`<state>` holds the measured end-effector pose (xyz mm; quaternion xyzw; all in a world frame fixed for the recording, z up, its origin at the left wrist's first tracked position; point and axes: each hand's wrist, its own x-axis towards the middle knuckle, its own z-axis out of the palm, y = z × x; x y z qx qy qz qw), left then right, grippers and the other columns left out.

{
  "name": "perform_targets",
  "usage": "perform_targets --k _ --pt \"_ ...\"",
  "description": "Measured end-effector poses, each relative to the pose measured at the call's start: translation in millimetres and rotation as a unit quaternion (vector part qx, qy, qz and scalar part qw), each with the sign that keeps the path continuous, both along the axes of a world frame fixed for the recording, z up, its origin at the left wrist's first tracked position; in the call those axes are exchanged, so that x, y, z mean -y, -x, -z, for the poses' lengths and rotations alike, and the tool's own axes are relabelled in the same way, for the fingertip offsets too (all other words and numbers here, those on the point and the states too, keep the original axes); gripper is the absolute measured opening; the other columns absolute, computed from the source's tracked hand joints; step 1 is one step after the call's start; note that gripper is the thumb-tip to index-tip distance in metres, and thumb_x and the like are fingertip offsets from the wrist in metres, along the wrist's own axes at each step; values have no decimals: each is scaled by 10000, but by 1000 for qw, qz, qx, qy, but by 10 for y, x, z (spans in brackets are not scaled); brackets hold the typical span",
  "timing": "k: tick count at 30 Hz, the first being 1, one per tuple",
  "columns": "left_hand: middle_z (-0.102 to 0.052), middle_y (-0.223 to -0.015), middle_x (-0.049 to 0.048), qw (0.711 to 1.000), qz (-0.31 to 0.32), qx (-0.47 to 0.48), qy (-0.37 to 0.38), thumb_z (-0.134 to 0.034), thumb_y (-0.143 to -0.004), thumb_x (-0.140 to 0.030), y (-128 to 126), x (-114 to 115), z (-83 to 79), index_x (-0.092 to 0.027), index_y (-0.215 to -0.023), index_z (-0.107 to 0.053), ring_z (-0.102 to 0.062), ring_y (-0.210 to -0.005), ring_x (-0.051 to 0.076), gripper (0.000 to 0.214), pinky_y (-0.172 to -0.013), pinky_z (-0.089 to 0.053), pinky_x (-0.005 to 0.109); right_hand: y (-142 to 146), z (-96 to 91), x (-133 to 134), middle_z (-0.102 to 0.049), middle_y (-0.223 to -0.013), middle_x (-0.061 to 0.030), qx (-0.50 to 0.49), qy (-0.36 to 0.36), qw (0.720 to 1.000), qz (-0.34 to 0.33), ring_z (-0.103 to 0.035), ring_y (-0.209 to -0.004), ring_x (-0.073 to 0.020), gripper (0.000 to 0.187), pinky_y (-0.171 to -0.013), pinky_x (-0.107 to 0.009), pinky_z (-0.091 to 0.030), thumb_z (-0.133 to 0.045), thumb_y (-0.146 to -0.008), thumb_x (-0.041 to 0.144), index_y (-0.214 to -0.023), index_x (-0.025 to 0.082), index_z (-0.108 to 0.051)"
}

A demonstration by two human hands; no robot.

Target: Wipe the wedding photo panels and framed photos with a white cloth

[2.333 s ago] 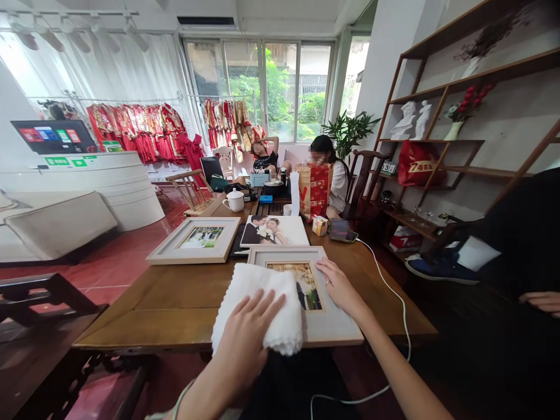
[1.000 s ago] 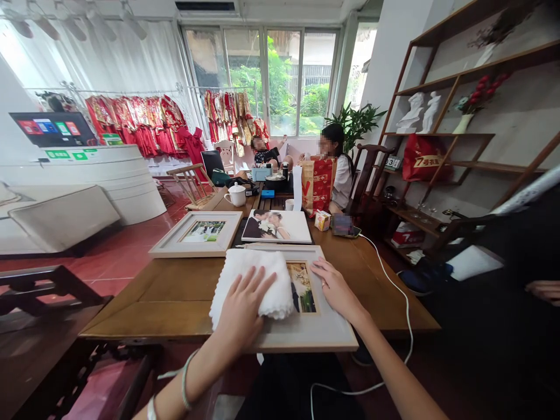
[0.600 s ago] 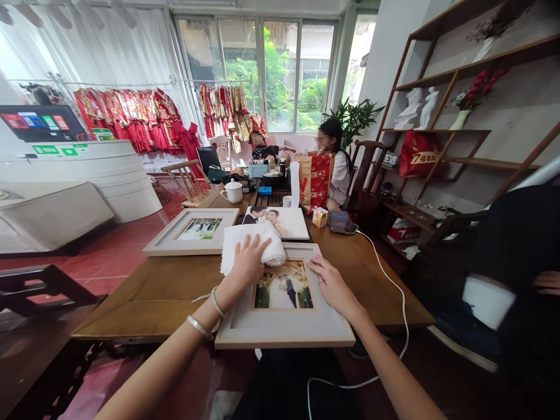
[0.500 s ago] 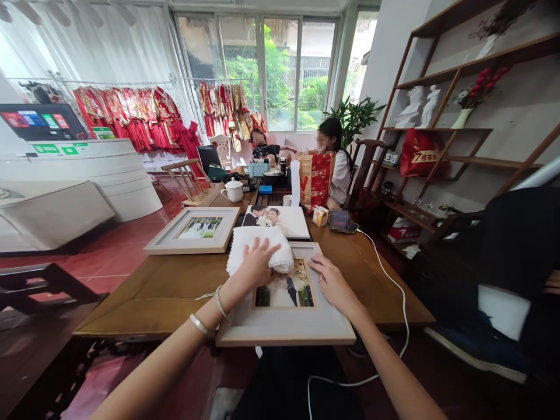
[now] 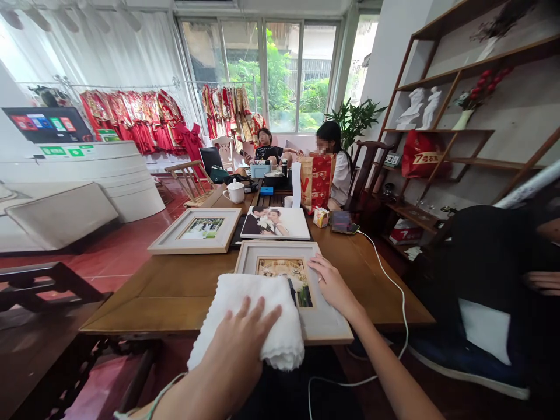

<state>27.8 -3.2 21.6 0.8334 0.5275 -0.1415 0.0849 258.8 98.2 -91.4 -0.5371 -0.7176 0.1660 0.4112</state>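
Both hands lie flat with fingers spread, gripping nothing: the left hand [image 5: 242,332] presses a white cloth [image 5: 254,318] onto the near left part of a picture frame [image 5: 324,321], the right hand [image 5: 335,286] rests on its right border. That frame lies at the near edge of the wooden table [image 5: 175,291], with a second frame [image 5: 196,230] and a photo print [image 5: 275,223] just beyond.

Daylight from tall windows [image 5: 280,76] at top centre falls on a red tiled floor [image 5: 118,256], with wooden shelves [image 5: 459,116] at right and white curtains [image 5: 105,52] upper left.
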Motion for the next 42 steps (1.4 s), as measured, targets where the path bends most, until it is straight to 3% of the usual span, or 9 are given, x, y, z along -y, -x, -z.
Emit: perform_targets --k 3,9,15,19,25,29,35,38,42 --pt "-289 -1500 80 998 4 14 -55 -514 -566 39 43 -178 56 -338 -1409 -305 -256 -1358 349 947 -1038 -321 537 -7 -10 8 -551 -1305 -93 6 8 1000 -17 -363 -1338 -214 605 -1137 -473 -256 -372 -690 -48 -1185 196 -619" --pt "-253 -1511 95 985 18 45 -165 -508 -660 9 -15 -865 224 -312 -1415 -302 -183 -1380 358 846 -1070 -230 557 1 -43 18 -528 -1327 -108 32 20 999 -27 -344 -1351 -217 609 -1135 -469 -258 -348 -697 -59 -1190 180 -614" --pt "-236 -1518 67 979 125 78 -140 -545 -716 -54 -398 -1207 232 -326 -1421 -274 -188 -1361 407 803 -1022 -253 636 38 -98 31 -537 -1316 -109 47 1 998 -31 -340 -1353 -210 628 -1136 -431 -273 -334 -681 -76 -1196 161 -605" --pt "-264 -1501 111 976 116 77 -169 -551 -754 -100 -622 -1354 247 -285 -1416 -295 -215 -1341 437 734 -982 -246 696 52 -155 51 -493 -1367 -102 45 -19 998 -42 -336 -1355 -200 647 -1146 -400 -254 -334 -681 -75 -1233 161 -575" --pt "-254 -1515 44 967 217 89 -96 -485 -707 -27 -594 -1593 220 -312 -1407 -295 -144 -1388 361 780 -1010 -200 697 74 -224 69 -542 -1318 -102 17 -30 999 -29 -436 -1286 -210 635 -1114 -385 -302 -343 -668 -67 -1203 173 -587" --pt "-248 -1519 35 969 225 85 -50 -467 -694 -38 -452 -1420 169 -305 -1413 -284 -117 -1396 348 788 -1009 -214 694 63 -185 51 -583 -1263 -116 4 -35 999 -18 -464 -1263 -216 564 -1074 -391 -352 -354 -682 -52 -1139 157 -610" --pt "-228 -1526 10 966 241 88 -24 -537 -643 -57 -158 -645 174 -339 -1413 -273 -135 -1393 348 862 -1047 -222 650 48 -67 5 -624 -1197 -143 14 -25 999 19 -475 -1257 -231 458 -1075 -427 -352 -363 -739 -12 -1071 130 -644" --pt "-227 -1526 -1 983 172 58 -34 -523 -584 4 -8 -303 123 -349 -1418 -265 -134 -1395 335 941 -1072 -208 620 53 -58 1 -619 -1205 -157 30 -24 999 37 -481 -1252 -238 431 -1081 -438 -350 -376 -761 7 -1077 112 -648" --pt "-227 -1521 23 998 49 -27 6 -553 -557 -3 151 -51 -78 -341 -1411 -302 -155 -1387 349 953 -1075 -212 609 57 -88 14 -620 -1211 -150 45 -23 998 32 -477 -1257 -232 436 -1096 -437 -342 -376 -770 12 -1095 108 -650"
